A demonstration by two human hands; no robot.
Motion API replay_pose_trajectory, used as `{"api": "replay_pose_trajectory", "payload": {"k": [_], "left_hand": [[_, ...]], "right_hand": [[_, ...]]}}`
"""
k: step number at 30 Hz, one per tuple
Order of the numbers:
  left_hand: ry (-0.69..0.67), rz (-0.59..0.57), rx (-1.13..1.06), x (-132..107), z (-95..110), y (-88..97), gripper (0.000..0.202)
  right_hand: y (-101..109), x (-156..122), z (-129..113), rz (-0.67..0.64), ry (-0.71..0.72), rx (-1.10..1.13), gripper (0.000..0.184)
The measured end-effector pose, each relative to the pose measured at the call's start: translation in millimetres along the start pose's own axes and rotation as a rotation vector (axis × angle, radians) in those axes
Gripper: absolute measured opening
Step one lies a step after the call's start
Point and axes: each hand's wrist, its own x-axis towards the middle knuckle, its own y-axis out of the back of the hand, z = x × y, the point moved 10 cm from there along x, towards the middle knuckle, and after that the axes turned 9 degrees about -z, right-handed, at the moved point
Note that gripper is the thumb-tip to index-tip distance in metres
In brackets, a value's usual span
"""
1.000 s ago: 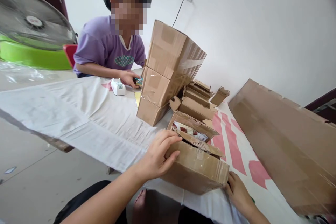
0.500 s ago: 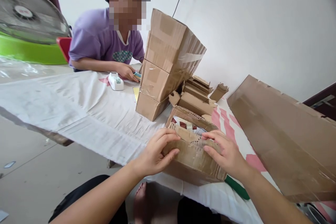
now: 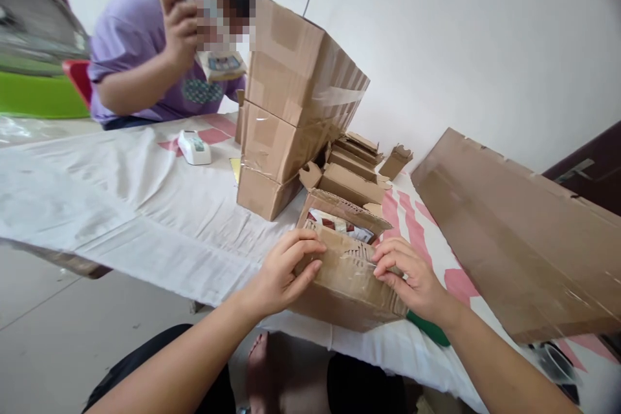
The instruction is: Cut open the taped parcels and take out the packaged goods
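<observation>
An opened cardboard box [image 3: 339, 305] stands at the near edge of the table. Its near flap [image 3: 345, 260] has a torn, frayed edge. My left hand [image 3: 284, 272] grips the left end of this flap, fingers over the top and thumb in front. At the other end my right hand [image 3: 412, 278] pinches the flap between thumb and fingers. Behind the flap, inside the box, white packaging with dark red patches [image 3: 339, 222] shows in part. A green object [image 3: 429, 328] lies beside the box, partly behind my right wrist.
Stacked taped cartons [image 3: 272, 142] rise beyond the box. Open empty cartons [image 3: 352, 181] lie behind it, and a large cardboard piece [image 3: 514, 239] leans at the right. Across the white cloth [image 3: 145, 207], a person in purple [image 3: 130, 45] holds up a packet near a white device [image 3: 195, 147].
My fingers have closed on the flap, which now stands more upright. The person opposite has raised a packet in one hand. The view has shifted slightly right.
</observation>
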Motion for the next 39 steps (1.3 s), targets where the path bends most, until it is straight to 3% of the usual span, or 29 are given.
{"api": "replay_pose_trajectory", "payload": {"k": [3, 6, 8, 11, 18, 22, 25, 28, 30, 33, 35, 39], "left_hand": [[0.011, 0.007, 0.027, 1.4, -1.0, -0.5, 0.02], [0.008, 0.004, 0.052, 2.3, -1.8, -1.5, 0.019], [0.004, 0.0, 0.062, 2.5, -2.8, -2.0, 0.02], [-0.006, -0.002, 0.078, 3.1, -3.9, -2.7, 0.023], [0.044, 0.077, 0.155, 4.6, 1.4, 2.1, 0.019], [0.126, 0.118, 0.088, 3.0, 2.1, 5.4, 0.022], [0.235, 0.188, -0.158, -4.2, -2.9, 11.0, 0.022], [0.379, 0.251, -0.369, -15.5, -7.9, 17.2, 0.009], [0.373, 0.168, -0.446, -14.6, -2.6, 14.7, 0.009], [0.254, -0.085, -0.566, -6.9, 10.5, 1.0, 0.024], [0.182, -0.171, -0.604, -4.5, 14.6, -1.2, 0.03], [0.142, -0.294, -0.474, -3.3, 14.8, -3.6, 0.019]], "right_hand": [[3.7, -14.5, 18.8, 0.036, -0.108, 0.189, 0.008], [20.1, -41.6, 49.7, 0.221, -0.289, 0.389, 0.015], [31.5, -73.2, 74.0, 0.362, -0.452, 0.417, 0.023], [36.7, -137.4, 105.5, 0.458, -0.694, 0.351, 0.032], [9.9, -307.6, 145.4, 0.423, -1.095, 0.228, 0.036], [-16.4, -364.3, 161.8, 0.339, -1.251, 0.246, 0.032], [-29.8, -380.0, 174.3, 0.273, -1.309, 0.245, 0.025], [-33.4, -381.7, 183.0, 0.21, -1.322, 0.236, 0.023], [-31.3, -379.6, 185.9, 0.178, -1.319, 0.211, 0.023], [-28.5, -376.3, 188.0, 0.135, -1.317, 0.16, 0.023], [-28.1, -374.5, 188.9, 0.103, -1.322, 0.118, 0.022], [-19.0, -366.7, 191.7, 0.05, -1.35, -0.021, 0.023]]}}
